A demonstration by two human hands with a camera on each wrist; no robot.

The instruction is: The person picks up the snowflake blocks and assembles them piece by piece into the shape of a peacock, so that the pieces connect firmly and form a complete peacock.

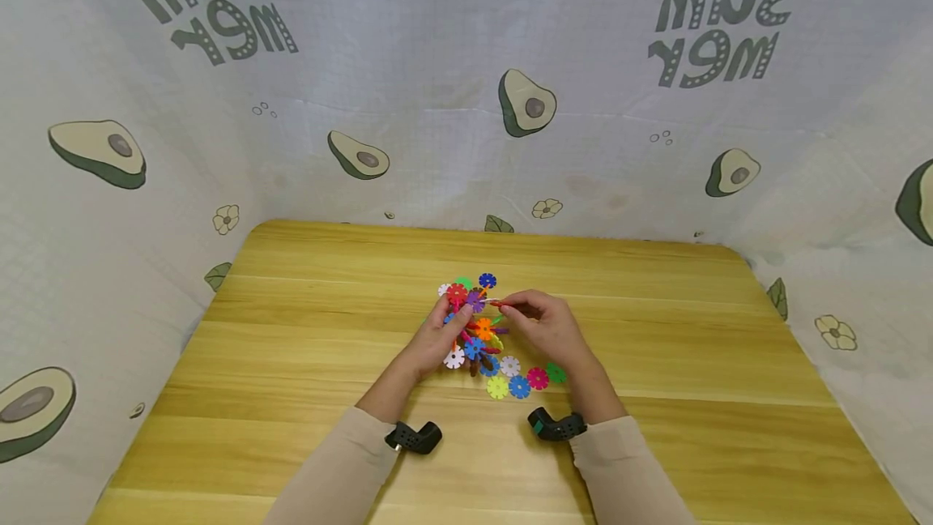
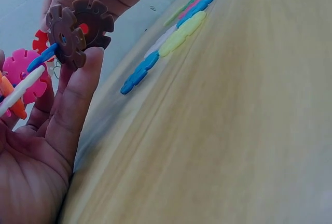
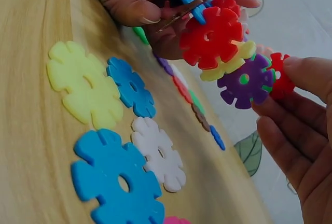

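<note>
Flower-disc cluster (image 3: 211, 37), gripped in left hand (image 1: 436, 340) above wooden table (image 1: 291, 395), with loose discs (image 3: 72, 79) lying flat close by. Red disc (image 3: 276, 62), right beside purple disc (image 3: 231, 85), pinched between thumb and finger of right hand (image 1: 547, 326). Cannot tell if joined on or not. Looks light and stiff, maybe plastic, and a bit slippery. Likely to pop apart at the slots if twisted hard. Best held near the middle, with each disc pinched by its flat faces, softly.
</note>
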